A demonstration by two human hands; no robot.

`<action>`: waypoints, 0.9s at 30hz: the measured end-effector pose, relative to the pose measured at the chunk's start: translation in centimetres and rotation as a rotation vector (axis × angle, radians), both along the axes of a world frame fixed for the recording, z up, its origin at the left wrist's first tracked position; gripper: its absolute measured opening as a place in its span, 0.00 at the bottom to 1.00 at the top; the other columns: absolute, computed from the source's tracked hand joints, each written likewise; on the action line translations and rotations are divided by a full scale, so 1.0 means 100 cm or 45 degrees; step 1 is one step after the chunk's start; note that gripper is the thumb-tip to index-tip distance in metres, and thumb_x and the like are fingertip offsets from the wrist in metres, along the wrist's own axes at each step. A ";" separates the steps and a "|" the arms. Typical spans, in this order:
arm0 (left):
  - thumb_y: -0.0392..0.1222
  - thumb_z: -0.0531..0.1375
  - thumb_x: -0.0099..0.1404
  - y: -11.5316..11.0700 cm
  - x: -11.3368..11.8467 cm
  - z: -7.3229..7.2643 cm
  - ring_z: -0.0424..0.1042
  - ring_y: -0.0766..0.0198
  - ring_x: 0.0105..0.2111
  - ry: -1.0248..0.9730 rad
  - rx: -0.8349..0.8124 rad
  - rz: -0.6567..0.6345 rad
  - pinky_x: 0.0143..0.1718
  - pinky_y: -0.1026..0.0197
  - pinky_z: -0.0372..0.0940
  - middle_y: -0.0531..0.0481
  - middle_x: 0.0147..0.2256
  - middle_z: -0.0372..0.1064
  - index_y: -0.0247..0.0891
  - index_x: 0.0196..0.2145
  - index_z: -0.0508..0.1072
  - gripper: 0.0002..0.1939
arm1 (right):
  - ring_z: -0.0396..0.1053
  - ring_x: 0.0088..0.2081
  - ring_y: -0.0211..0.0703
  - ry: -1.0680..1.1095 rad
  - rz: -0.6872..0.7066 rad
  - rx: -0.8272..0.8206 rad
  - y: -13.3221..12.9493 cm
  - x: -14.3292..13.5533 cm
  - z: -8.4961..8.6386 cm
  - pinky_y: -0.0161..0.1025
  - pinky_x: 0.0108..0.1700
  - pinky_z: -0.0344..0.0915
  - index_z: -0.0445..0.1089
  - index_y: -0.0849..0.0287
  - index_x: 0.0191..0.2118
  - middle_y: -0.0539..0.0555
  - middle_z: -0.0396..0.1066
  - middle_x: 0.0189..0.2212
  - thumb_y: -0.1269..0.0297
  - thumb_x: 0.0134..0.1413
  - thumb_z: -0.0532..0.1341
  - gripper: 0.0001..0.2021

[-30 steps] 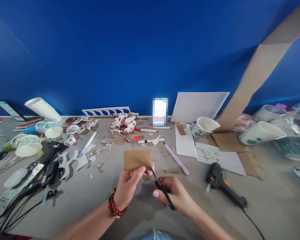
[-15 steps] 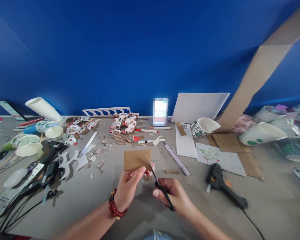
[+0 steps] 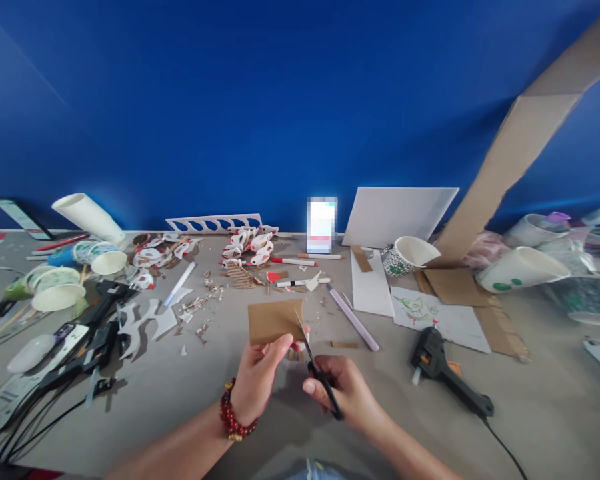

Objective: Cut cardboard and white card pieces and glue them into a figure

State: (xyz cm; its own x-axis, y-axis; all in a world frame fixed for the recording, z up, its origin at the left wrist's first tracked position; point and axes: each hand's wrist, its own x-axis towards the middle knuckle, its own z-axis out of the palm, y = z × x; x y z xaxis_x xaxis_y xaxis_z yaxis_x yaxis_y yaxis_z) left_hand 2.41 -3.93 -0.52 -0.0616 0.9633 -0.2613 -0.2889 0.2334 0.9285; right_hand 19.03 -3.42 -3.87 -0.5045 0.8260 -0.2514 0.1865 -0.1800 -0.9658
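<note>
A flat brown piece of cardboard (image 3: 273, 320) is pinched at its near edge by my left hand (image 3: 261, 368), thumb on top. My right hand (image 3: 347, 387) is wrapped round the handles of black scissors (image 3: 325, 387). The scissor blades point up and away, lying over the cardboard's right side; whether they bite into it I cannot tell. Beneath the hands, small brown cardboard bits lie on the table, partly hidden by my left fingers.
A black glue gun (image 3: 447, 373) with its cord lies at the right. Painted paper cups (image 3: 525, 270) stand beyond it. Red-and-white bird cutouts (image 3: 250, 247) are heaped near the blue wall. White scraps (image 3: 200, 307), markers and a power strip (image 3: 75, 333) occupy the left side.
The scissors and my right hand have shifted very slightly left against the cardboard. My left hand keeps its pinch on the cardboard.
</note>
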 end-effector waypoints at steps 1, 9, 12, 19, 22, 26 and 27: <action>0.49 0.63 0.61 0.000 0.001 0.001 0.77 0.54 0.39 0.001 0.001 -0.002 0.39 0.60 0.70 0.44 0.31 0.79 0.35 0.37 0.81 0.14 | 0.52 0.17 0.31 0.001 -0.001 0.012 0.000 0.001 0.000 0.31 0.19 0.43 0.56 0.58 0.21 0.45 0.54 0.14 0.31 0.42 0.61 0.31; 0.48 0.63 0.62 -0.002 0.003 0.003 0.76 0.56 0.40 -0.009 0.058 -0.025 0.43 0.60 0.69 0.44 0.36 0.79 0.36 0.38 0.81 0.13 | 0.50 0.18 0.31 0.026 0.024 0.028 0.003 0.004 0.003 0.32 0.20 0.42 0.56 0.58 0.21 0.44 0.52 0.15 0.31 0.43 0.61 0.31; 0.48 0.63 0.62 -0.004 0.002 0.001 0.76 0.57 0.39 0.007 0.038 -0.023 0.43 0.61 0.69 0.45 0.34 0.79 0.37 0.34 0.82 0.12 | 0.48 0.18 0.30 0.029 0.013 0.044 0.002 0.003 0.005 0.32 0.20 0.41 0.56 0.58 0.21 0.44 0.50 0.15 0.31 0.44 0.59 0.31; 0.47 0.63 0.62 -0.005 0.002 -0.005 0.76 0.58 0.37 -0.019 0.032 0.000 0.43 0.61 0.68 0.47 0.31 0.79 0.38 0.31 0.81 0.11 | 0.46 0.19 0.30 -0.004 -0.061 0.117 0.000 0.000 0.003 0.33 0.20 0.40 0.53 0.57 0.19 0.44 0.48 0.15 0.30 0.44 0.59 0.32; 0.47 0.62 0.63 -0.005 0.003 -0.005 0.76 0.58 0.37 -0.020 0.054 -0.010 0.43 0.61 0.68 0.47 0.32 0.79 0.38 0.32 0.81 0.11 | 0.47 0.18 0.30 0.007 -0.021 0.070 0.001 0.000 0.003 0.32 0.19 0.41 0.54 0.58 0.20 0.44 0.49 0.15 0.30 0.43 0.59 0.32; 0.45 0.62 0.64 -0.006 0.005 -0.004 0.75 0.60 0.36 -0.008 0.115 -0.036 0.43 0.61 0.67 0.47 0.36 0.79 0.39 0.35 0.81 0.10 | 0.50 0.18 0.31 0.049 0.041 0.060 0.003 0.003 0.005 0.31 0.20 0.43 0.57 0.58 0.21 0.45 0.53 0.16 0.31 0.44 0.60 0.31; 0.45 0.62 0.64 -0.007 0.005 -0.005 0.75 0.60 0.36 -0.007 0.121 -0.043 0.43 0.61 0.67 0.46 0.37 0.79 0.39 0.35 0.81 0.10 | 0.51 0.19 0.31 0.059 0.047 0.068 0.004 0.003 0.006 0.31 0.20 0.44 0.57 0.59 0.22 0.45 0.53 0.16 0.31 0.45 0.60 0.31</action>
